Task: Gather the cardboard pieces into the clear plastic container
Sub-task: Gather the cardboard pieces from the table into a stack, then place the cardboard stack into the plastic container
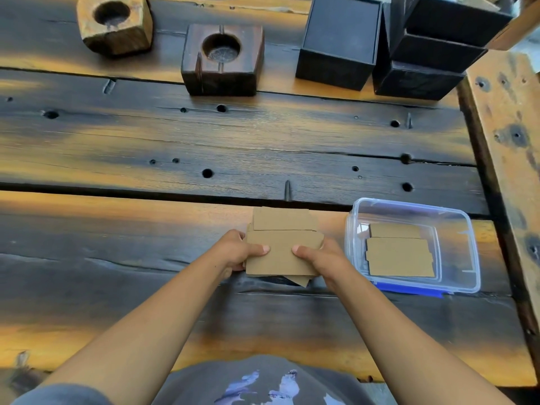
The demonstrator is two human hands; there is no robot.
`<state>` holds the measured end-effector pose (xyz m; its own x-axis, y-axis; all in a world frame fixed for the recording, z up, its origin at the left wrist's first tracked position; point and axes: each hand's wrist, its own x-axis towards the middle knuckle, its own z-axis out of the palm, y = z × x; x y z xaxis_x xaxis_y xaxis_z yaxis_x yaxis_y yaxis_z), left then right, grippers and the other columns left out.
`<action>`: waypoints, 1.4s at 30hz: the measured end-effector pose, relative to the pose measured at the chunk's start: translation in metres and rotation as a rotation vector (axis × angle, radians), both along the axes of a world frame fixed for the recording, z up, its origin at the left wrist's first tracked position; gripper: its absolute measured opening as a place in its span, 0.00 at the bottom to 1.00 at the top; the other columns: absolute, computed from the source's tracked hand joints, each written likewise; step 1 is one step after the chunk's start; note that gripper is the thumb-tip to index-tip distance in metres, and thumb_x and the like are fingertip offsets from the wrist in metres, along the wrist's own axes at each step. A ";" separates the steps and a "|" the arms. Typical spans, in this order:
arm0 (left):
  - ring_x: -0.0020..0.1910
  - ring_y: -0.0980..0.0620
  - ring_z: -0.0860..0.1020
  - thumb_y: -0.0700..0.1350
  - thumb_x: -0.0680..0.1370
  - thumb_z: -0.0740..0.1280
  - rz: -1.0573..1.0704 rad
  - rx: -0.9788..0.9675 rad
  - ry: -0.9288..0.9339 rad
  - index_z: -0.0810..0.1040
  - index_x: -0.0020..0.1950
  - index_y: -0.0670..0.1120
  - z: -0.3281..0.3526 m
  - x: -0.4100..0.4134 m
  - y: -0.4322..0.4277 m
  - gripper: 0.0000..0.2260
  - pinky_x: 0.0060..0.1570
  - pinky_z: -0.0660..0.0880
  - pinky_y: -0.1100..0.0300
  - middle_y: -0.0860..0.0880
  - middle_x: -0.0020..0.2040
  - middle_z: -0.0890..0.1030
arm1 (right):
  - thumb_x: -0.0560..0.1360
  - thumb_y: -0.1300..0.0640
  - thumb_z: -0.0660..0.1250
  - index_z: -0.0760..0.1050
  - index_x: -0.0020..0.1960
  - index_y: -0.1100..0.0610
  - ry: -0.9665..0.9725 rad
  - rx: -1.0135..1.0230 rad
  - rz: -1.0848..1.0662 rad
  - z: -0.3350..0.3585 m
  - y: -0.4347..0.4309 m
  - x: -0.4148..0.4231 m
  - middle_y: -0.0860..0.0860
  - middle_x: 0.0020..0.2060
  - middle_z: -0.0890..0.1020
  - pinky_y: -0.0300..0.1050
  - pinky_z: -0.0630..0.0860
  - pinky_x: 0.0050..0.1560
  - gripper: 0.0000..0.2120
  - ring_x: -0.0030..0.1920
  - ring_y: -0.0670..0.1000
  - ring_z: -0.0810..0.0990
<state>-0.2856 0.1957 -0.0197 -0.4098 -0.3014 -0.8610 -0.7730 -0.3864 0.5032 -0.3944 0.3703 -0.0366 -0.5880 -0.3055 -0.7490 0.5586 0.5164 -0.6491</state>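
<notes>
A loose stack of brown cardboard pieces [281, 244] lies on the dark wooden table [204, 141] just in front of me. My left hand [238, 252] grips the stack's left edge, thumb on top. On the right edge sits my right hand [321, 258], also with its thumb on the top sheet. One piece pokes out at an angle under the stack's near edge. To the right stands the clear plastic container [473, 252], blue underneath, with two cardboard pieces [399, 255] lying flat inside.
At the back stand two wooden blocks with round hollows [115, 24] [222, 58] and several black boxes [339, 42]. A raised wooden plank [508, 141] borders the table on the right, close behind the container.
</notes>
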 end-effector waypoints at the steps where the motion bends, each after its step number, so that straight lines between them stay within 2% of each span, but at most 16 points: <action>1: 0.46 0.48 0.82 0.41 0.69 0.78 0.012 0.007 0.007 0.73 0.52 0.44 0.001 0.003 0.002 0.17 0.38 0.79 0.56 0.43 0.52 0.83 | 0.59 0.53 0.79 0.76 0.60 0.59 0.006 0.003 0.009 0.002 0.001 0.002 0.55 0.51 0.84 0.54 0.81 0.54 0.31 0.51 0.56 0.84; 3: 0.45 0.49 0.82 0.40 0.69 0.78 0.045 0.035 0.021 0.74 0.52 0.44 0.003 0.011 0.006 0.17 0.39 0.79 0.55 0.44 0.50 0.83 | 0.62 0.56 0.79 0.76 0.60 0.60 0.015 -0.007 0.013 0.004 0.003 0.007 0.56 0.51 0.85 0.54 0.81 0.54 0.29 0.50 0.56 0.84; 6: 0.44 0.47 0.82 0.38 0.69 0.77 0.108 0.055 0.049 0.73 0.50 0.45 0.011 0.027 0.016 0.16 0.48 0.79 0.50 0.44 0.47 0.83 | 0.62 0.57 0.78 0.75 0.60 0.59 0.022 -0.022 0.012 0.012 0.009 0.019 0.56 0.51 0.84 0.52 0.81 0.52 0.28 0.50 0.55 0.84; 9: 0.39 0.49 0.81 0.36 0.70 0.76 0.145 0.035 0.080 0.73 0.47 0.46 0.022 0.043 0.027 0.14 0.41 0.78 0.54 0.46 0.40 0.84 | 0.64 0.57 0.78 0.74 0.60 0.60 0.018 -0.021 0.023 0.022 0.015 0.032 0.57 0.52 0.84 0.56 0.80 0.56 0.28 0.51 0.57 0.83; 13: 0.40 0.50 0.81 0.36 0.71 0.76 0.139 0.000 0.116 0.69 0.56 0.44 0.039 0.059 0.032 0.20 0.33 0.77 0.58 0.45 0.46 0.81 | 0.66 0.60 0.77 0.73 0.61 0.61 0.039 -0.045 0.012 0.038 0.023 0.051 0.57 0.53 0.83 0.55 0.80 0.56 0.26 0.52 0.57 0.83; 15: 0.45 0.46 0.82 0.38 0.70 0.77 0.087 -0.038 0.135 0.69 0.59 0.43 0.043 0.065 0.030 0.24 0.39 0.80 0.54 0.43 0.50 0.80 | 0.67 0.60 0.77 0.73 0.61 0.60 0.063 -0.049 -0.014 0.048 0.024 0.061 0.56 0.53 0.83 0.51 0.80 0.52 0.25 0.51 0.55 0.83; 18: 0.53 0.42 0.81 0.42 0.68 0.79 -0.001 -0.105 0.168 0.67 0.61 0.43 0.045 0.068 0.026 0.28 0.54 0.79 0.45 0.40 0.55 0.79 | 0.69 0.60 0.75 0.73 0.62 0.59 0.090 -0.058 -0.053 0.063 0.027 0.072 0.56 0.54 0.83 0.51 0.80 0.52 0.24 0.53 0.55 0.82; 22: 0.58 0.41 0.80 0.44 0.63 0.81 -0.056 -0.054 0.222 0.63 0.70 0.42 0.053 0.071 0.024 0.41 0.60 0.76 0.43 0.40 0.62 0.77 | 0.71 0.64 0.73 0.74 0.62 0.59 0.142 -0.078 -0.125 0.085 0.032 0.090 0.56 0.53 0.84 0.46 0.78 0.46 0.20 0.51 0.55 0.83; 25: 0.53 0.44 0.82 0.44 0.66 0.80 -0.142 -0.043 0.263 0.72 0.63 0.39 0.057 0.069 0.024 0.30 0.58 0.78 0.44 0.41 0.56 0.82 | 0.72 0.64 0.73 0.75 0.62 0.60 0.179 -0.068 -0.151 0.099 0.039 0.096 0.57 0.53 0.84 0.47 0.77 0.45 0.19 0.53 0.58 0.83; 29: 0.50 0.47 0.82 0.45 0.69 0.78 -0.225 -0.063 0.314 0.70 0.59 0.44 0.066 0.061 0.028 0.24 0.50 0.81 0.50 0.44 0.53 0.81 | 0.73 0.61 0.71 0.77 0.55 0.56 0.195 -0.053 -0.126 0.114 0.053 0.088 0.54 0.48 0.85 0.46 0.78 0.40 0.11 0.47 0.53 0.84; 32: 0.51 0.48 0.81 0.45 0.69 0.77 -0.247 -0.086 0.336 0.69 0.58 0.44 0.075 0.052 0.037 0.23 0.42 0.79 0.54 0.45 0.54 0.80 | 0.74 0.62 0.70 0.79 0.53 0.56 0.198 -0.083 -0.081 0.120 0.065 0.072 0.54 0.47 0.87 0.47 0.77 0.39 0.09 0.43 0.52 0.84; 35: 0.50 0.49 0.81 0.44 0.70 0.76 -0.245 -0.102 0.341 0.69 0.59 0.44 0.078 0.031 0.053 0.23 0.43 0.81 0.53 0.45 0.54 0.80 | 0.73 0.61 0.70 0.78 0.55 0.57 0.201 -0.100 -0.054 0.118 0.084 0.047 0.52 0.47 0.87 0.46 0.77 0.39 0.11 0.44 0.52 0.85; 38: 0.50 0.49 0.81 0.45 0.70 0.76 -0.222 -0.122 0.345 0.69 0.57 0.46 0.082 0.003 0.073 0.21 0.45 0.81 0.51 0.47 0.53 0.79 | 0.73 0.61 0.71 0.79 0.55 0.57 0.220 -0.126 -0.061 0.114 0.103 0.018 0.52 0.48 0.87 0.45 0.78 0.43 0.12 0.47 0.52 0.85; 42: 0.50 0.49 0.80 0.44 0.71 0.72 -0.217 -0.206 0.327 0.68 0.59 0.44 0.084 -0.056 0.131 0.21 0.41 0.79 0.55 0.45 0.54 0.79 | 0.72 0.60 0.73 0.78 0.51 0.56 0.243 -0.137 -0.067 0.111 0.147 -0.041 0.49 0.44 0.87 0.42 0.79 0.41 0.09 0.44 0.48 0.86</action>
